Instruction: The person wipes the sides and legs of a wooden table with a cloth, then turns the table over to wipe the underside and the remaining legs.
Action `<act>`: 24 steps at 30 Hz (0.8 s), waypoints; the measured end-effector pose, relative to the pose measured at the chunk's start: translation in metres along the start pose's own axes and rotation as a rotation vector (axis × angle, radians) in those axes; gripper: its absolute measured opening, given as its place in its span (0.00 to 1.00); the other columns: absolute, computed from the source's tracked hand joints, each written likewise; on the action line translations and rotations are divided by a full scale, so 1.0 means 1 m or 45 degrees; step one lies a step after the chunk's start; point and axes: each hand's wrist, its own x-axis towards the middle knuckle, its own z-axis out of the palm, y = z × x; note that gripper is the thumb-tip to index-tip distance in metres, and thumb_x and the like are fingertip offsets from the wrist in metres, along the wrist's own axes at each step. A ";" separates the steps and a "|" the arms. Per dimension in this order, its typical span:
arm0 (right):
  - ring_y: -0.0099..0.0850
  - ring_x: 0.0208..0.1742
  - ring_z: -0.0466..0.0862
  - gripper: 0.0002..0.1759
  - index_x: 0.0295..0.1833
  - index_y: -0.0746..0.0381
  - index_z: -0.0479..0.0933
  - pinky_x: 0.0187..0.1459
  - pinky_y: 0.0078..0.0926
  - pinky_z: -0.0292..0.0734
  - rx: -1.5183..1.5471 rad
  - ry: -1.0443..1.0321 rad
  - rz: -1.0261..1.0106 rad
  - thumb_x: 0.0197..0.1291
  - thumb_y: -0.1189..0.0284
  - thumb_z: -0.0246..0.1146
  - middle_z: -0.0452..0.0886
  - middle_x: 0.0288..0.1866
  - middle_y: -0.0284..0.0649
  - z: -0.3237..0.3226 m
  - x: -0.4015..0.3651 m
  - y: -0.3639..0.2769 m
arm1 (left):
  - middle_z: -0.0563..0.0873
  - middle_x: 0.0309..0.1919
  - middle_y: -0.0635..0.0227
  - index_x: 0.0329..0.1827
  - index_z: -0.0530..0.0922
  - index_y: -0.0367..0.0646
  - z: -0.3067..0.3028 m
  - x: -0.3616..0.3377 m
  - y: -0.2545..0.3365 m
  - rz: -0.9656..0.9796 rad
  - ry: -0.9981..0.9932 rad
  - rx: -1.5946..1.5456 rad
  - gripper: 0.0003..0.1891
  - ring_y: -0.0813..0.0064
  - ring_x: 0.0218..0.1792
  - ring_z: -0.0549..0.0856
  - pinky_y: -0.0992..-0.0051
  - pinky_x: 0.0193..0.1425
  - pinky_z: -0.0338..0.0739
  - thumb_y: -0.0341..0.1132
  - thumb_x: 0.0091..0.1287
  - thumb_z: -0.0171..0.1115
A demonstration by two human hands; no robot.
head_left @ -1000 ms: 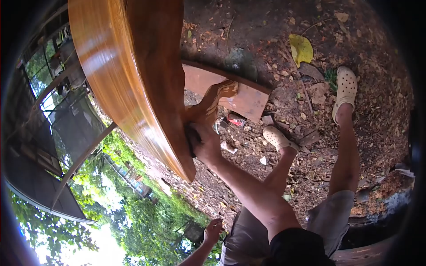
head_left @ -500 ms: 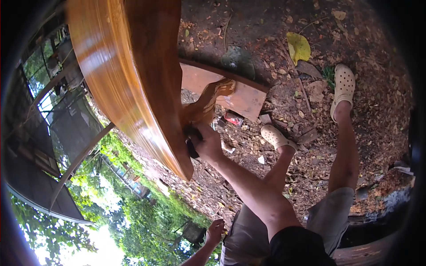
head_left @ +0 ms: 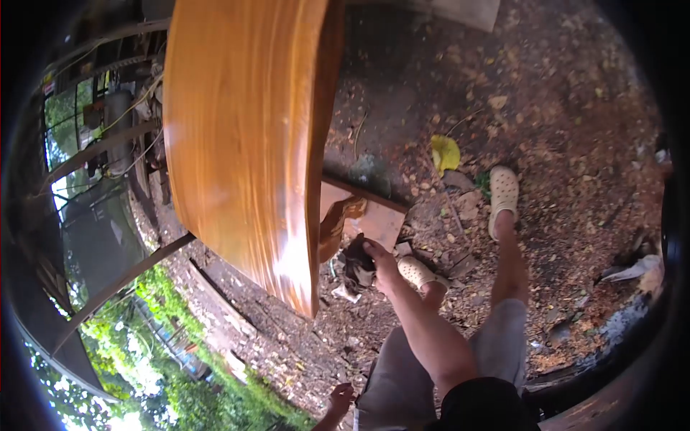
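A large, glossy wooden slab (head_left: 237, 144) with a curved edge rises on the left, and light glints off its lower end. My right hand (head_left: 382, 260) is closed around a dark cloth (head_left: 358, 261), just right of the slab's edge and apart from it. Behind the cloth, a carved brown wooden piece (head_left: 343, 215) shows beside the slab. My left hand (head_left: 341, 399) hangs low beside my shorts, its fingers curled in; nothing can be made out in it.
A reddish flat board (head_left: 381, 224) lies on the ground behind the cloth. My feet, in beige clogs (head_left: 503, 188), stand on leaf-strewn soil near a yellow leaf (head_left: 445, 154). A curved pole (head_left: 133, 276) and dark roofing are at the left.
My right hand with the cloth has come away from the slab's edge toward the right. My view has shifted, showing more of the slab's broad face.
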 end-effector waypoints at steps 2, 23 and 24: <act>0.33 0.48 0.89 0.21 0.67 0.66 0.78 0.51 0.34 0.86 0.000 -0.072 0.023 0.70 0.76 0.67 0.88 0.51 0.42 0.008 -0.020 -0.047 | 0.89 0.42 0.63 0.62 0.81 0.42 -0.012 0.001 0.013 -0.004 -0.029 -0.023 0.17 0.71 0.34 0.91 0.72 0.34 0.86 0.36 0.74 0.66; 0.42 0.57 0.89 0.22 0.64 0.53 0.83 0.61 0.35 0.81 -1.078 0.097 -1.600 0.66 0.62 0.72 0.89 0.56 0.46 0.401 0.062 -0.628 | 0.88 0.43 0.64 0.62 0.81 0.39 0.124 -0.045 0.398 -0.081 -0.067 0.112 0.18 0.68 0.34 0.92 0.69 0.34 0.87 0.38 0.74 0.66; 0.43 0.57 0.89 0.22 0.64 0.53 0.83 0.61 0.36 0.82 -1.101 0.092 -1.704 0.66 0.62 0.72 0.89 0.55 0.46 0.419 0.073 -0.637 | 0.88 0.43 0.64 0.62 0.81 0.39 0.127 -0.052 0.408 -0.088 -0.069 0.111 0.18 0.68 0.34 0.92 0.69 0.34 0.87 0.38 0.74 0.66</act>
